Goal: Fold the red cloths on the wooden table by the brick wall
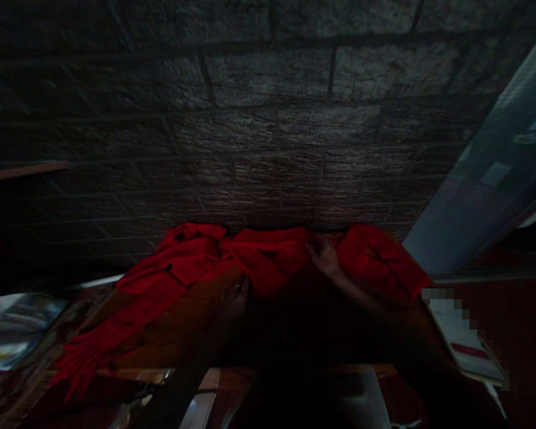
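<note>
A red cloth (272,262) lies crumpled between my two hands on the wooden table. My left hand (236,298), with a ring on one finger, is closed at the near left edge of this cloth; deep shadow hides part of its fingers. At the far right edge, my right hand (325,255) has its thumb and fingers on the cloth and seems to pinch it. To the left spreads a red scarf (165,286), its fringe (78,363) hanging over the table's edge. Another red cloth (379,259) rests folded on the right.
A stone-block wall (268,125) rises directly behind the wooden table (161,339). A pale blue door or panel (473,179) stands at the right. A white box or book (467,342) lies right of the table, and a shiny plastic bag (18,325) at the far left.
</note>
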`<action>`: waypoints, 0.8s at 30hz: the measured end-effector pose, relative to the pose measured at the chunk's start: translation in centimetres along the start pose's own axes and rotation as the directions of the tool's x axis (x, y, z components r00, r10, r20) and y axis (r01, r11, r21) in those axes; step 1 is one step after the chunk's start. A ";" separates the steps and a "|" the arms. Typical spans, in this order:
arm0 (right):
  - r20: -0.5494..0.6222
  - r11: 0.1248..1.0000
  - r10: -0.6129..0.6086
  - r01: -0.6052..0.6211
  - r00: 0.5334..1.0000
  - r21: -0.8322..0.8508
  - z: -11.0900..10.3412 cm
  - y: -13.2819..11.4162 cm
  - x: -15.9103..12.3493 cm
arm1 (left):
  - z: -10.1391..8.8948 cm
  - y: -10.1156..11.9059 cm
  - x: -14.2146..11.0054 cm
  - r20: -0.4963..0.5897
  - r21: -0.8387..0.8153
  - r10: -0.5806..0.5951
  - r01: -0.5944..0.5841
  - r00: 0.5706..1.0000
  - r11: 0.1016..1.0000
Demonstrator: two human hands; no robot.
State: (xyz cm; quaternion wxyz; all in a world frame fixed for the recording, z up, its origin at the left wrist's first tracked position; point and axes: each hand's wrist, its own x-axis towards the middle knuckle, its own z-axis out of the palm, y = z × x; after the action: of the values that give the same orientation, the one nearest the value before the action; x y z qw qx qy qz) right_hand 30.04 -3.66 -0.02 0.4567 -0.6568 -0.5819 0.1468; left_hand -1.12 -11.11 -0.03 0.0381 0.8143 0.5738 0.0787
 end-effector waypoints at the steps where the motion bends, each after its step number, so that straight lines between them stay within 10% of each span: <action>1: -0.002 0.998 -0.050 0.050 0.999 0.034 -0.2 0.1 -1.1 | -0.1 -0.1 0.1 0.016 -0.010 -0.011 0.011 1.000 1.000; 12: 0.393 0.967 -0.241 0.187 0.887 0.171 0.8 -0.3 -5.4 | 0.1 0.3 -1.3 -0.294 -0.007 0.121 -0.129 0.948 0.992; 24: 0.521 0.948 -0.208 0.039 0.828 0.317 1.9 -1.7 -7.4 | -2.7 2.1 -1.0 -0.170 -0.181 -0.031 0.000 0.985 0.983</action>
State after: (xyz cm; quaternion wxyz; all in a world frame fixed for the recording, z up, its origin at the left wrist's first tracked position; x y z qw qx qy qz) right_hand 25.53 -9.67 -2.24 0.3718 -0.4727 -0.7015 0.3825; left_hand -0.01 -12.86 2.85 0.0626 0.7931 0.5717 0.2003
